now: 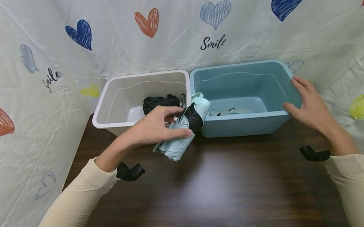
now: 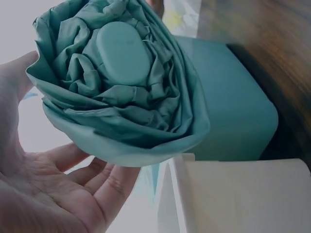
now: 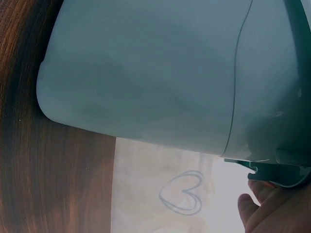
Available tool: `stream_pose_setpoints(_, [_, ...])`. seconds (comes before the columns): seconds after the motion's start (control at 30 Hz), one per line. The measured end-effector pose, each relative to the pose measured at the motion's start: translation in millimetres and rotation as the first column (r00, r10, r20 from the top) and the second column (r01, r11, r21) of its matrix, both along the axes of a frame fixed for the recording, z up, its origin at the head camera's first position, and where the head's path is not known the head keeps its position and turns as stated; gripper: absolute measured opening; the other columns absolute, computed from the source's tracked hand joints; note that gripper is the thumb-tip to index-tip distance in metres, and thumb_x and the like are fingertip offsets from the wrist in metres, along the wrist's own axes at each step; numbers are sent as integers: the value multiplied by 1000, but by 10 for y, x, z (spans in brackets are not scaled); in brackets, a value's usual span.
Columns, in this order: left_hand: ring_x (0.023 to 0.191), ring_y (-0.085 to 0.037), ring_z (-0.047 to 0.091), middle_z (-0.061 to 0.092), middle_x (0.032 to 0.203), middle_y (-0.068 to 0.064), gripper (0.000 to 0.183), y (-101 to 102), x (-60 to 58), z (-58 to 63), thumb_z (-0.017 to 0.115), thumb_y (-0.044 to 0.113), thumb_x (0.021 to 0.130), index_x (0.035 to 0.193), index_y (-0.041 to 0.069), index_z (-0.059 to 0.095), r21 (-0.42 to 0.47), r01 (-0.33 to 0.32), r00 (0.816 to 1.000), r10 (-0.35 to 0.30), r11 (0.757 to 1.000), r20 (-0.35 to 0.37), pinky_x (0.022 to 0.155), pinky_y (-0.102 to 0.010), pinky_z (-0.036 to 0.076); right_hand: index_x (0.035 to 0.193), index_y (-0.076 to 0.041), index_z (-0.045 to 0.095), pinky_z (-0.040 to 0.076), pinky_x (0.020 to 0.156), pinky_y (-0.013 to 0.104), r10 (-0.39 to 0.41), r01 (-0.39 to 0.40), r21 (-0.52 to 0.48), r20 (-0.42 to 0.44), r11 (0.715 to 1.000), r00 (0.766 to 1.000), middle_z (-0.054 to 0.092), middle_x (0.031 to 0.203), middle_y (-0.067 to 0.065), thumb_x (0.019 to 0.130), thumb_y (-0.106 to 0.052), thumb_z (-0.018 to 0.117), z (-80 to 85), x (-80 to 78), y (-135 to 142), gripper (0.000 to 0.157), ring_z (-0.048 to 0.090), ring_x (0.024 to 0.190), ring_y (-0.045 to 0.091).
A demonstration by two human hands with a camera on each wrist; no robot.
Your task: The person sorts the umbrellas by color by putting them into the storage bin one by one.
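Observation:
A folded light blue umbrella point(image 1: 175, 146) with a black band round its middle is gripped by my left hand point(image 1: 157, 126), thumb on the near side. It hangs tilted in front of where the two bins meet. The left wrist view shows its gathered cloth and the oval end of its handle point(image 2: 124, 53). My right hand point(image 1: 313, 106) holds the right rim of the blue bin point(image 1: 240, 125), thumb at the front corner. Inside the white bin point(image 1: 115, 125) lies a black folded umbrella point(image 1: 158, 101), partly hidden by my left hand.
Low in the blue bin lies a pale item with black marks point(image 1: 230, 111), mostly hidden by the front wall. Both bins stand side by side at the back of the dark wooden table point(image 1: 223, 188). Behind them hangs a white cloth point(image 1: 177, 49) printed with hearts.

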State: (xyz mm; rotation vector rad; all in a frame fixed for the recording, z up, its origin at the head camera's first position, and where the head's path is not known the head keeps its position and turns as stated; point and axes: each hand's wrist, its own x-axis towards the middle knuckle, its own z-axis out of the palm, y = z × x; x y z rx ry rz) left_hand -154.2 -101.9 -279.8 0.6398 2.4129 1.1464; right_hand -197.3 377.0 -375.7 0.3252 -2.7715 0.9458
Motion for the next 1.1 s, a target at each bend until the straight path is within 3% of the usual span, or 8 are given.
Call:
stream_pose_setpoints(0.1, [94, -16, 73, 74, 113, -5, 69, 40, -117, 27, 82, 37, 86, 146, 10, 61, -2, 9, 999, -9, 1000, -34, 79, -31, 61, 166, 3, 23, 20, 126, 73, -4, 4, 5, -1, 1000, 1000, 21, 173, 28, 95, -25, 60, 0, -6, -4, 85, 25, 155, 56])
stream_pose_setpoints(0.23, [89, -18, 73, 75, 105, -4, 57, 108, -249, 66, 82, 37, 87, 138, 15, 66, 24, 28, 999, -28, 999, -15, 77, -33, 61, 166, 3, 23, 20, 127, 72, -2, 2, 1, -8, 1000, 1000, 22, 173, 28, 95, -24, 60, -5, 2, 11, 85, 24, 156, 56])
stream_pose_setpoints(0.33, [91, -18, 72, 74, 109, -3, 55, 174, -343, 96, 81, 37, 88, 137, 16, 67, 35, 38, 999, -37, 999, -19, 78, -33, 61, 166, 3, 23, 19, 127, 72, -2, 2, -2, -10, 1000, 1000, 22, 173, 28, 95, -24, 60, -7, 12, 21, 85, 24, 156, 56])
stream_pose_setpoints(0.57, [111, -18, 70, 67, 135, -2, 70, 344, -587, 163, 80, 39, 89, 149, 10, 59, -8, 41, 998, -41, 999, -55, 88, -31, 59, 166, 3, 22, 20, 126, 73, -6, 6, -2, 10, 1000, 1000, 20, 174, 27, 95, -24, 60, -12, 11, 9, 85, 23, 157, 56])
stream_pose_setpoints(0.8, [107, -19, 70, 67, 138, -5, 75, 500, -812, 180, 81, 37, 87, 151, 6, 56, 2, 67, 992, -66, 998, -105, 88, -30, 59, 166, 3, 22, 19, 127, 73, -14, 14, -4, 15, 1000, 1000, 20, 174, 27, 95, -23, 60, -26, 11, 5, 85, 22, 157, 55])
stream_pose_setpoints(1.1, [137, -18, 58, 59, 156, -8, 80, 689, -1053, 217, 81, 40, 88, 156, 7, 52, -67, 88, 971, -101, 994, -218, 113, -34, 50, 166, 3, 23, 20, 127, 72, -8, 8, -7, -5, 1000, 1000, 21, 173, 28, 95, -24, 60, -29, 2, 5, 85, 23, 157, 55])
